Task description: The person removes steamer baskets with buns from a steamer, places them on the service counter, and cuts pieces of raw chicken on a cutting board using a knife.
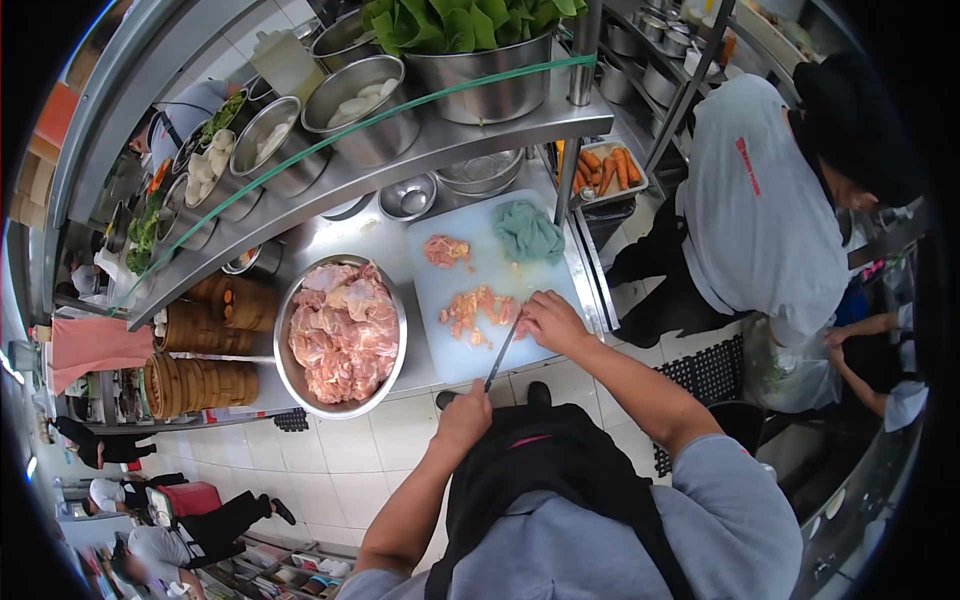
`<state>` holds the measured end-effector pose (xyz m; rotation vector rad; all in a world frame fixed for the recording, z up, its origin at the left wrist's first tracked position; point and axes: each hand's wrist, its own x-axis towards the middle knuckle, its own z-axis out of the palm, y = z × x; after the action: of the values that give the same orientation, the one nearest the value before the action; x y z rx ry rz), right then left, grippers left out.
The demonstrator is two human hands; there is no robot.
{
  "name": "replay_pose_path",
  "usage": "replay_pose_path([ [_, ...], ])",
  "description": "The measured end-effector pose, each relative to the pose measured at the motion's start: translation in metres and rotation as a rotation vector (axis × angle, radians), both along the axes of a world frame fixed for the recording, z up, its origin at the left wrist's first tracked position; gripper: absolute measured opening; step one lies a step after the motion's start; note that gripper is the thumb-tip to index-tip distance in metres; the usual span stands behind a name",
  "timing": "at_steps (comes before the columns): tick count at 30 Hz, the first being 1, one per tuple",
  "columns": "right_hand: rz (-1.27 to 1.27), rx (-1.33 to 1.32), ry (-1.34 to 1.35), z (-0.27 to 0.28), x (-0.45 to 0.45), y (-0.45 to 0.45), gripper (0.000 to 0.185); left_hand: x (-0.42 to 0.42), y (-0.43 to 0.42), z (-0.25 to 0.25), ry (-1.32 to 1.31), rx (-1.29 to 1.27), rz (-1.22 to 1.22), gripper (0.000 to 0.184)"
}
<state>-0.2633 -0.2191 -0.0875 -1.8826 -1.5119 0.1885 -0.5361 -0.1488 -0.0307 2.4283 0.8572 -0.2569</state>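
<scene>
My left hand (464, 416), at the board's near edge, is closed around the handle of a knife (503, 347). The blade slants up and right over a white cutting board (431, 340). At its far end my right hand (553, 322) is bent with fingers together, beside cut pieces of raw chicken (470, 308); what those fingers pinch is hidden. Farther up the board lies a separate clump of raw chicken (444, 251). A crumpled green cloth (528, 231) rests at the far right corner. Left of the board, a large steel bowl (284, 372) holds raw chicken.
Bamboo steamers (200, 385) stand at the left. An overhead steel shelf (440, 150) carries several metal pots and leafy greens (470, 24). Carrots (607, 172) fill a tray at the far right. A co-worker (755, 200) stands right of the counter; other people are farther off.
</scene>
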Motion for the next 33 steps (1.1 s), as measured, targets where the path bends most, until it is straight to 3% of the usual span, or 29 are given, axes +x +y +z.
replay_pose_path([
  [6, 0.032, -0.045, -0.058, -0.003, -0.002, 0.004, 0.014, 0.05, 0.0, -0.054, -0.091, -0.04, 0.061, 0.029],
  [17, -0.078, -0.021, 0.01, -0.004, -0.001, -0.004, 0.02, -0.028, -0.003, -0.026, -0.033, -0.034, 0.024, 0.027],
  [22, -0.085, -0.054, 0.299, 0.02, -0.001, -0.014, 0.019, -0.023, 0.009, -0.018, -0.064, 0.075, 0.078, 0.025],
  [27, -0.034, -0.064, 0.049, 0.0, 0.003, -0.013, 0.017, 0.006, -0.003, 0.007, -0.004, -0.012, -0.031, 0.025],
  [33, 0.002, -0.065, 0.002, 0.008, -0.001, -0.01, 0.013, 0.051, -0.003, -0.05, -0.061, -0.029, 0.042, 0.022],
])
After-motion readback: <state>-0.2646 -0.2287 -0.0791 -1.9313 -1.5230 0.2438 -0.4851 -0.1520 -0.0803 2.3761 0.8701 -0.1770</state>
